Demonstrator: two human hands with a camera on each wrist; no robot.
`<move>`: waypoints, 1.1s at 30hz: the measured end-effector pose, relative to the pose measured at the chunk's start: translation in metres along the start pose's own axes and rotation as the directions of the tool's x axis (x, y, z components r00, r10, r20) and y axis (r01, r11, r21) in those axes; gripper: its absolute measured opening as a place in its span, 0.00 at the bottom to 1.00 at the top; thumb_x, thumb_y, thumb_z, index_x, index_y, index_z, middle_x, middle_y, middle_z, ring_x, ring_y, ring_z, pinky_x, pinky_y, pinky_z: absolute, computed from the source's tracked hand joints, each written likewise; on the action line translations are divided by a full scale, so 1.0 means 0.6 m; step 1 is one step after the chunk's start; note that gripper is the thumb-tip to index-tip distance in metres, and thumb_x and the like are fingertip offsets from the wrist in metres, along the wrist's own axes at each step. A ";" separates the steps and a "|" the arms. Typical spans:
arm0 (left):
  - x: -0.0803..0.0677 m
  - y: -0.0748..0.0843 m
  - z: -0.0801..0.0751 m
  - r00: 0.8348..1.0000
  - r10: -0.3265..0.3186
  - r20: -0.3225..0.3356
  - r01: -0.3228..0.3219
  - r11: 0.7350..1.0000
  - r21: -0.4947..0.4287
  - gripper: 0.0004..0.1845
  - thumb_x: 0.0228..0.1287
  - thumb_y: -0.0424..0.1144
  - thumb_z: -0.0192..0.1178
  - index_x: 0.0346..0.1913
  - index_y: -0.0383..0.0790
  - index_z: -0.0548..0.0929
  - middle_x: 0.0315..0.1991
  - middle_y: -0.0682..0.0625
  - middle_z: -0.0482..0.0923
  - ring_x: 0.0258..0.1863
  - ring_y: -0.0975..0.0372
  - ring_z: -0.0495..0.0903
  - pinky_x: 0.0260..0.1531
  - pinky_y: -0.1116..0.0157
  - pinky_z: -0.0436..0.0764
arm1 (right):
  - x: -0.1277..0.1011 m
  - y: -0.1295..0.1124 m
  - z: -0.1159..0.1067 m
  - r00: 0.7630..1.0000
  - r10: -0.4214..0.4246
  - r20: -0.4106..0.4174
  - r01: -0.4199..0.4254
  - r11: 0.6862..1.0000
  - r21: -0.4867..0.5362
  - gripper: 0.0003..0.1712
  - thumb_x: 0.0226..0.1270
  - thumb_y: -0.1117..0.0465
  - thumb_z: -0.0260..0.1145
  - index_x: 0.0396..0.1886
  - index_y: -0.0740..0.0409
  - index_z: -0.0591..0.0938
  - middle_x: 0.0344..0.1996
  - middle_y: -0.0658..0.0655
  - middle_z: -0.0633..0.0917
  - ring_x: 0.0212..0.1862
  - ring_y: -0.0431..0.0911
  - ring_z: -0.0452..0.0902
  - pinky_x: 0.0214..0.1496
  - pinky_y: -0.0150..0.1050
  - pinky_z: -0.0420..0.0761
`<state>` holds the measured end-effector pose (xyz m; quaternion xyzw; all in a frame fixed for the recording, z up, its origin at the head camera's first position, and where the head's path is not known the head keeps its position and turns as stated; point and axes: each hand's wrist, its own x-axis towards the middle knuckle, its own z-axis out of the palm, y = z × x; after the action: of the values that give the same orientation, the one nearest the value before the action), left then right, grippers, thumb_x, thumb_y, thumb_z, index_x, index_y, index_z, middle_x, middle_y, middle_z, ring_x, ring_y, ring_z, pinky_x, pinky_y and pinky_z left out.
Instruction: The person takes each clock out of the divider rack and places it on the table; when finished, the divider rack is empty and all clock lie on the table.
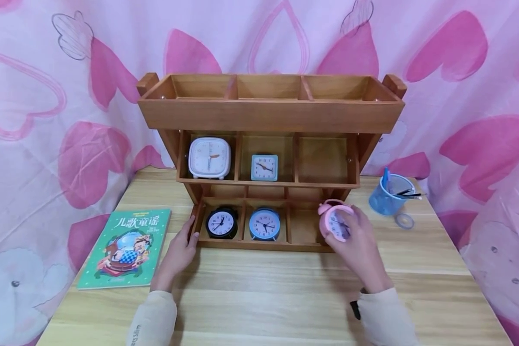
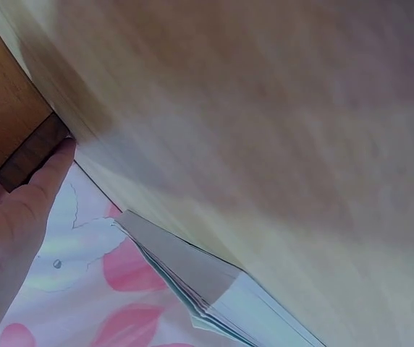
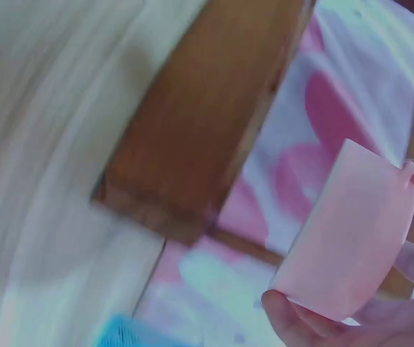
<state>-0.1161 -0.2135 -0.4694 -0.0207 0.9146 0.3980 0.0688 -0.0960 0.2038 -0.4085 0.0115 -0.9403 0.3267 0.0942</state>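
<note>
My right hand (image 1: 358,242) grips a pink alarm clock (image 1: 327,222) at the right end of the bottom tier of a wooden shelf (image 1: 268,115). In the right wrist view the pink clock (image 3: 348,231) lies between thumb and fingers, apart from the shelf's wood. My left hand (image 1: 180,253) touches the left end of the bottom tier, its fingers against the wood. A black alarm clock (image 1: 222,223) and a blue alarm clock (image 1: 265,225) stand in the left and middle bottom compartments. Above them are a white clock (image 1: 209,157) and a small teal square clock (image 1: 265,167).
A green book (image 1: 125,250) lies left of the shelf. On the right stand a blue mesh pen cup (image 1: 387,199) with pens and a tape roll (image 1: 404,221). A pink patterned curtain (image 1: 450,129) hangs behind the wooden table (image 1: 259,298).
</note>
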 end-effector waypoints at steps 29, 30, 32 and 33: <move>0.002 -0.003 0.005 1.000 0.013 -0.008 -0.013 1.000 0.022 0.30 0.78 0.36 0.39 0.77 0.38 0.45 0.72 0.29 0.52 0.70 0.38 0.55 0.67 0.42 0.58 | 0.025 0.161 -0.024 0.934 0.259 0.246 -0.236 0.964 -0.119 0.47 0.65 0.48 0.66 0.71 0.71 0.57 0.69 0.82 0.47 0.64 0.78 0.54 0.55 0.73 0.66; 0.002 -0.003 0.005 1.000 0.010 -0.010 -0.010 1.000 0.020 0.30 0.78 0.36 0.39 0.77 0.39 0.45 0.72 0.29 0.52 0.70 0.38 0.56 0.67 0.42 0.58 | 0.025 0.158 -0.026 0.937 0.255 0.239 -0.232 0.965 -0.121 0.47 0.65 0.47 0.65 0.71 0.71 0.56 0.69 0.82 0.46 0.64 0.79 0.52 0.55 0.74 0.65; 0.002 -0.002 0.005 1.000 0.004 -0.011 -0.004 1.000 0.019 0.30 0.78 0.37 0.39 0.77 0.39 0.45 0.72 0.29 0.53 0.70 0.38 0.56 0.67 0.42 0.59 | 0.026 0.148 -0.029 0.947 0.238 0.215 -0.216 0.969 -0.122 0.47 0.66 0.46 0.64 0.72 0.71 0.56 0.70 0.81 0.46 0.65 0.80 0.49 0.54 0.76 0.63; 0.002 -0.002 0.004 1.000 0.003 -0.011 -0.003 1.000 0.017 0.30 0.78 0.37 0.39 0.77 0.39 0.45 0.72 0.28 0.53 0.70 0.38 0.57 0.67 0.42 0.59 | 0.026 0.141 -0.029 0.955 0.222 0.196 -0.200 0.972 -0.124 0.46 0.66 0.47 0.64 0.71 0.70 0.57 0.70 0.81 0.47 0.65 0.80 0.49 0.53 0.76 0.63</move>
<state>-0.1166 -0.2124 -0.4722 -0.0210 0.9183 0.3902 0.0631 -0.1151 0.2815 -0.4438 -0.0598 -0.9564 0.2832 -0.0399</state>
